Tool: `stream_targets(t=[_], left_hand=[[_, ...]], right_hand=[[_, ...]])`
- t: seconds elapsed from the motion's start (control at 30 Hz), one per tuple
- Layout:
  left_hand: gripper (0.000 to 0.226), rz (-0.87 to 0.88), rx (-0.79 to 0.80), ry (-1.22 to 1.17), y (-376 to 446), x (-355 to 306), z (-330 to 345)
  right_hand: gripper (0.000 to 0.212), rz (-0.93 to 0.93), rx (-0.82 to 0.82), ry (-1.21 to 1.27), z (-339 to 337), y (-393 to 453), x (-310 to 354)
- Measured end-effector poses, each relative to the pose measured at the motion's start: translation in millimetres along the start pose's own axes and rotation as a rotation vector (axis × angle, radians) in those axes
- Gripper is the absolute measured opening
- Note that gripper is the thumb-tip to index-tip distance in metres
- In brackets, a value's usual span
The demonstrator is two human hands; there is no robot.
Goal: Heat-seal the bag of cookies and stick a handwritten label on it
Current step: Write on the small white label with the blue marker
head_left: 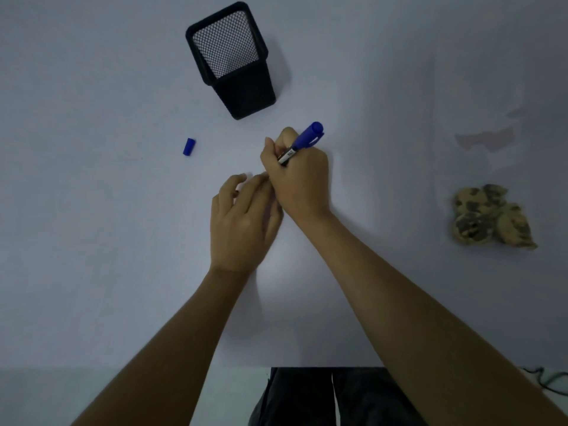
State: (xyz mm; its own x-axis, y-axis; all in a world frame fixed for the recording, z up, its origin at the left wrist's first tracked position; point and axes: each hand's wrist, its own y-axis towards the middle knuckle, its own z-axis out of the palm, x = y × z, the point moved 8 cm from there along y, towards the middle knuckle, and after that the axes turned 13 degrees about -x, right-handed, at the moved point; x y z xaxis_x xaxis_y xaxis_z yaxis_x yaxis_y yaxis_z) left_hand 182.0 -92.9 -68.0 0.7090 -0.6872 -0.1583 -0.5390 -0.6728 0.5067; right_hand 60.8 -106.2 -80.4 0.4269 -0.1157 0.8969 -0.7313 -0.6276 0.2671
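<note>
My right hand grips a blue marker in a writing hold, its tip pointing down and hidden behind the fingers. My left hand lies flat on the white table just left of it, fingers spread, apparently pressing down a small white label that is almost wholly hidden. The marker's blue cap lies loose on the table to the left. The clear bag of chocolate-chip cookies rests at the far right, apart from both hands.
A black mesh pen holder stands at the back of the table, beyond my hands. The table's near edge runs across the bottom, with my dark trousers below it and a cable at the lower right.
</note>
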Motion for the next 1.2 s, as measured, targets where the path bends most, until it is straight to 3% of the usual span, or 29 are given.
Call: stream_targets(t=[1.2], left_hand=[[0.035,-0.034,-0.034,0.012,-0.9,1.0,-3.2]], right_hand=[[0.024,0.007,0.015,-0.036,0.2,-1.8,2.1]])
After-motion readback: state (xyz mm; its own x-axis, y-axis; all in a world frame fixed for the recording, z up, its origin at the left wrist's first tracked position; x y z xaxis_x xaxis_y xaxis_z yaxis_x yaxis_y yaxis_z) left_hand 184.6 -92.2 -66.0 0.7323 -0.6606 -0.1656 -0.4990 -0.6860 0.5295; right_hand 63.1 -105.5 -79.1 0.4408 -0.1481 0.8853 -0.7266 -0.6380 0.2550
